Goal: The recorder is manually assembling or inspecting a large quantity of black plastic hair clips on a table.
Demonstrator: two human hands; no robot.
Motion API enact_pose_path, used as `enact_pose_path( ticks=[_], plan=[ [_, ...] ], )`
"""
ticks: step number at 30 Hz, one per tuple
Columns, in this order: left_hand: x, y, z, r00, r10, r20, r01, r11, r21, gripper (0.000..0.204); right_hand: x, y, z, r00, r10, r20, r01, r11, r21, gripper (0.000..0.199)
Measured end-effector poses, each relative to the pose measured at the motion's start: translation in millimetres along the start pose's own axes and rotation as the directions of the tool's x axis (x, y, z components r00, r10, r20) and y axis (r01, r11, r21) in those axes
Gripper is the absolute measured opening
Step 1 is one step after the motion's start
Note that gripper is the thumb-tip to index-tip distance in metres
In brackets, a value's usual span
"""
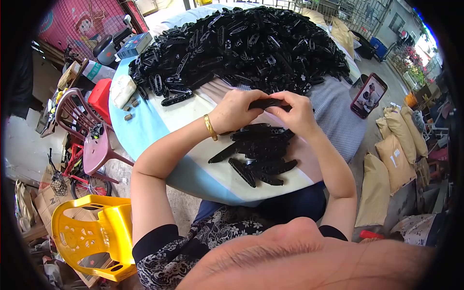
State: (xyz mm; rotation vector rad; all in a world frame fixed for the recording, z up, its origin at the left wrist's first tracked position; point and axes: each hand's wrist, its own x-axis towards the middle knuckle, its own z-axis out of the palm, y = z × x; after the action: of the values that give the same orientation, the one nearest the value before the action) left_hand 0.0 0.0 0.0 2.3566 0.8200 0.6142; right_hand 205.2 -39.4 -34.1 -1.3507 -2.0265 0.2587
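Observation:
Over the round table, my left hand and my right hand close from either end on a long, slightly curved black plastic piece. Its ends are hidden by my fingers. On the cloth just below my hands lies a small pile of similar black pieces, some side by side and some crossing. Beyond my hands rises a big heap of black plastic pieces, many with slots or open frames. Their exact kind is hard to make out.
A striped cloth covers the table. A phone leans at its right edge; a white bag and a blue box sit on the left. Around stand a yellow chair, a pink chair and brown sacks.

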Motion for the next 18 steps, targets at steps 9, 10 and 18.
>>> enact_pose_path(
  ticks=[9, 10, 18],
  plan=[
    [2.3, -0.8, -10.4, 0.922, 0.25, 0.296, -0.209, 0.964, -0.163, 0.029, 4.6, 18.9, -19.1, 1.0, -0.002, 0.01, 0.003, 0.997, -0.083, 0.015],
    [12.4, -13.2, -9.5, 0.966, 0.166, 0.199, -0.149, 0.984, -0.094, 0.028, 3.0, 11.2, -16.3, 0.999, -0.019, 0.035, 0.026, 0.974, -0.223, 0.018],
    [56.5, -90.4, 6.4, 0.979, 0.197, -0.06, -0.093, 0.681, 0.726, 0.014, -4.1, 17.4, -5.6, 0.989, 0.039, 0.143, 0.035, 0.875, -0.484, 0.014]
  ],
)
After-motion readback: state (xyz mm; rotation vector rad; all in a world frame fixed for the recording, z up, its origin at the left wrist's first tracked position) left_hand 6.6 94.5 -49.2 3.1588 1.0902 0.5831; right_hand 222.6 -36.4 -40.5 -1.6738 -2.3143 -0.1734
